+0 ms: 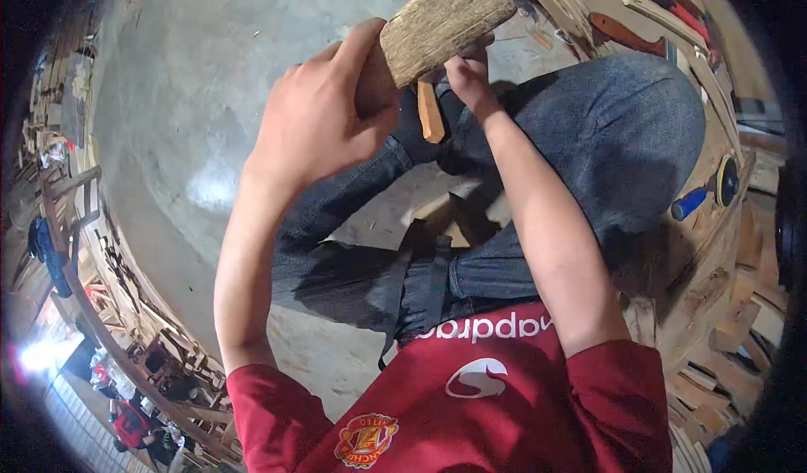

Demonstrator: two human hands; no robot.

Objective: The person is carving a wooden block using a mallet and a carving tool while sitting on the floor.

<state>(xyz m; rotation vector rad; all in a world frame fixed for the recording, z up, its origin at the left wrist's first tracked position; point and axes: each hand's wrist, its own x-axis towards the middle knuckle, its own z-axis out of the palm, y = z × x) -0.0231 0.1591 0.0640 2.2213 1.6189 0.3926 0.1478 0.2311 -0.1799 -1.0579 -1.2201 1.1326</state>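
The left hand [324,124] is curled tight around one end of a wood block [445,21]; its thumb lies up along the block's near edge and its fingers wrap the shaded underside, so the grip is closed hard on the wood. The block is a thick, roughly rectangular chunk, pale tan, with a coarse, fibrous, splintery face and ragged edges. It tilts upward to the right, above the knees.

The right hand [466,73] sits just under the block's lower edge, fingers bunched together and touching the wood. A short orange handle [430,111], smooth and slightly tapered, hangs down from that grip; the fingers are pressed around its top. What lies above the handle is hidden behind the block and fingers, so the kind of tool cannot be told.

Below the block are the person's bent legs in blue-grey denim, creased at the knees, and a red shirt fills the lower edge of the view. Left of the block spreads a smooth grey concrete floor [193,95] with scattered chips.

Right of the block lie rough wooden planks [714,288] and stacked offcuts. On them rest a tool with a blue handle [689,204] and a dark round disc, and farther up a tool with a reddish-brown handle [626,34].
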